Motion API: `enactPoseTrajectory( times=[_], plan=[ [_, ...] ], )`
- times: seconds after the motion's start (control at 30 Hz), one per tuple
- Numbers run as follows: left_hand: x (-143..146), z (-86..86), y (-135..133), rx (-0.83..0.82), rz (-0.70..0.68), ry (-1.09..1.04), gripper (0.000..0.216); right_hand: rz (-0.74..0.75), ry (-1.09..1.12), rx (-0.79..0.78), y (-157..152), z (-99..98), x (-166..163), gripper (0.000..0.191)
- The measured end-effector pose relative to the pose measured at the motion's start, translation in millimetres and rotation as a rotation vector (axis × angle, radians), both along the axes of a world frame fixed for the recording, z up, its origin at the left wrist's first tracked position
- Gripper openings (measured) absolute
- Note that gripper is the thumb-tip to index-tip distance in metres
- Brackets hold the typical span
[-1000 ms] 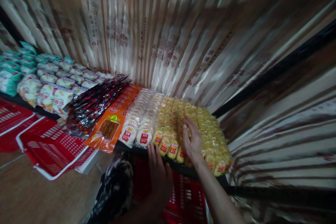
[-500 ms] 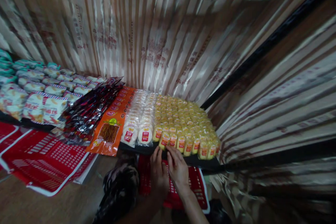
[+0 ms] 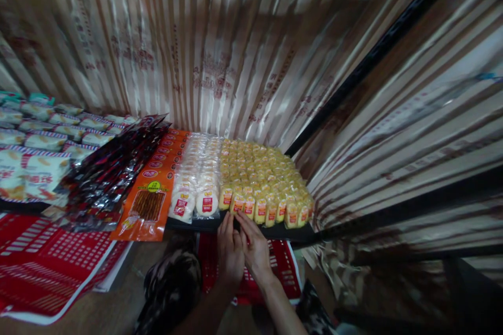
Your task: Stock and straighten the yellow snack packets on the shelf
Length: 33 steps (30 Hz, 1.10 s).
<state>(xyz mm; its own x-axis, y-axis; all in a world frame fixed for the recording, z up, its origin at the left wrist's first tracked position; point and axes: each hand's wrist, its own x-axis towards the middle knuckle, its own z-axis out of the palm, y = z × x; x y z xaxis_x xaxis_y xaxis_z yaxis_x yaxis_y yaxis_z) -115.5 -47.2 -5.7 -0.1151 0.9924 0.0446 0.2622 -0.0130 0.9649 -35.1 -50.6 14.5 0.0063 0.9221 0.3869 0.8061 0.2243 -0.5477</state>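
Rows of small yellow wrapped snack packets (image 3: 271, 180) with red-and-orange labels stand on a black shelf. My left hand (image 3: 231, 251) reaches to the shelf's front edge, fingers stretched out and close together. Right beside it, my right hand (image 3: 254, 247) also has its fingers extended, their tips near those of the left. Both sets of fingertips meet at the lower front of one yellow packet (image 3: 238, 202) in the front row. Neither hand is wrapped around a packet. Round white packets of rice crackers (image 3: 207, 201) stand in two rows just left of the yellow ones.
An orange bag of brown sticks (image 3: 147, 204) and a heap of dark shiny packets (image 3: 106, 183) lie further left, beside white snack bags (image 3: 45, 175). Red baskets (image 3: 47, 267) sit below the shelf (image 3: 275, 231). A striped curtain (image 3: 220, 36) and black poles (image 3: 377, 57) enclose the back and right.
The front yellow packet at my fingertips has moved back, more level with its neighbours. Both hands have come closer together, and the view has shifted rightward.
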Motion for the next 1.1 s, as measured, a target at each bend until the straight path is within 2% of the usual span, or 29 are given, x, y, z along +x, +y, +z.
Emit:
enactPoseTrajectory(
  times=[0.07,0.23,0.3,0.43,0.6,0.73,0.9,1.0,1.1],
  plan=[
    [-2,1.9,1,0.022,0.019,0.032,0.044,-0.037,-0.016,0.056,-3,1.1,1,0.040],
    [-3,11.0,3,0.111,0.032,0.051,0.041,-0.314,-0.126,0.227,-13,0.6,15,0.036],
    [-2,13.3,5,0.112,0.005,0.058,0.042,-0.363,-0.187,0.241,-13,-2.5,24,0.037],
    [4,14.6,8,0.117,-0.043,0.076,0.043,-0.299,-0.246,0.215,-8,-12.8,36,0.040],
    [7,15.3,12,0.162,0.001,0.143,0.041,-0.232,-0.247,0.209,-5,-18.7,42,0.046],
    [8,11.4,14,0.216,0.049,0.202,0.039,-0.272,-0.239,0.241,-11,-19.7,52,0.047],
    [18,4.0,13,0.292,0.078,0.235,0.036,-0.312,-0.261,0.271,-14,-32.6,69,0.042],
    [23,0.8,12,0.297,0.095,0.237,0.034,-0.319,-0.267,0.278,-11,-38.5,70,0.042],
    [25,-1.0,12,0.295,0.115,0.225,0.032,-0.347,-0.247,0.270,-9,-36.4,66,0.039]
  ],
)
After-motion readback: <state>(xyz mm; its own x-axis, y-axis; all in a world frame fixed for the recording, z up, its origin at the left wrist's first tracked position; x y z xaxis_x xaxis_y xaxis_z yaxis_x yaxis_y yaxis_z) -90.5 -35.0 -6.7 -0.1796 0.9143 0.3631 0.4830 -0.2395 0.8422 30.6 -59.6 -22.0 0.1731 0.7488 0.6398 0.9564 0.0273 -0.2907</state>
